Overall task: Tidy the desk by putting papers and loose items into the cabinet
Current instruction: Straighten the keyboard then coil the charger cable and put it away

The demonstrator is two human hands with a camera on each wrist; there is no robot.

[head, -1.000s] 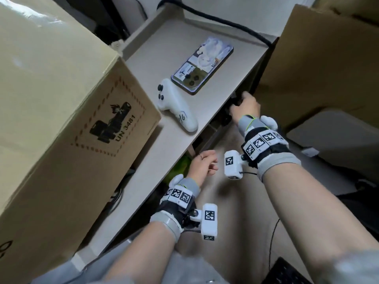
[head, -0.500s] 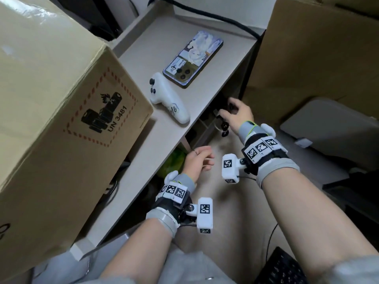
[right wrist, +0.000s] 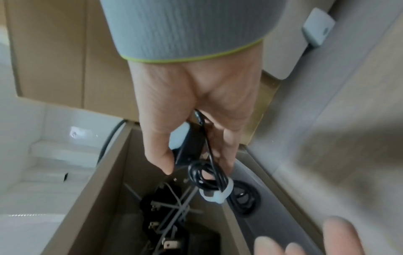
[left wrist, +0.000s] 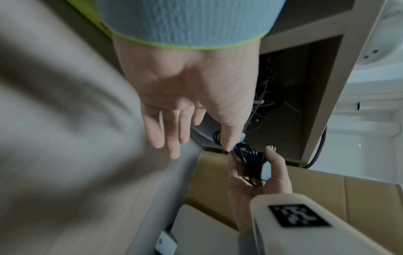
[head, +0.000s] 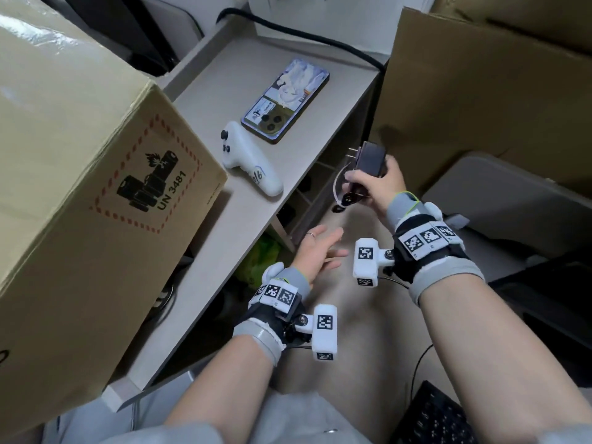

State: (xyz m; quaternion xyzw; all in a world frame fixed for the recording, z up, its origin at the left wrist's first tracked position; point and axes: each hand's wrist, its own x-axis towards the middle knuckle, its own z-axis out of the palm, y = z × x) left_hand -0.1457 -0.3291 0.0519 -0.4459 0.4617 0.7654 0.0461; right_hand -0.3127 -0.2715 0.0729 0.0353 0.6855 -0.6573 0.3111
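Observation:
My right hand [head: 363, 182] grips a black power adapter [head: 371, 158] just off the desk's right front edge, plug prongs pointing up-left. Its coiled black cable [right wrist: 207, 176], bound by a white tie, hangs below the fingers. The right wrist view shows the adapter [right wrist: 189, 145] above an open cabinet compartment [right wrist: 104, 198] that holds more plugs and grey cables. My left hand [head: 320, 251] hovers lower down, fingers spread, holding nothing. On the desk [head: 243, 68] lie a phone [head: 285, 100] and a white controller [head: 250, 163].
A large cardboard box [head: 80, 155] with a battery label fills the desk's left side. More cardboard [head: 480, 91] and a grey panel [head: 512, 203] stand to the right. A thick black cable [head: 304, 36] runs along the back. A green bag [head: 259, 254] sits under the desk.
My right hand has drawn back from the opening under the desk and risen, now holding the adapter with its cable. The left hand's fingers have spread open.

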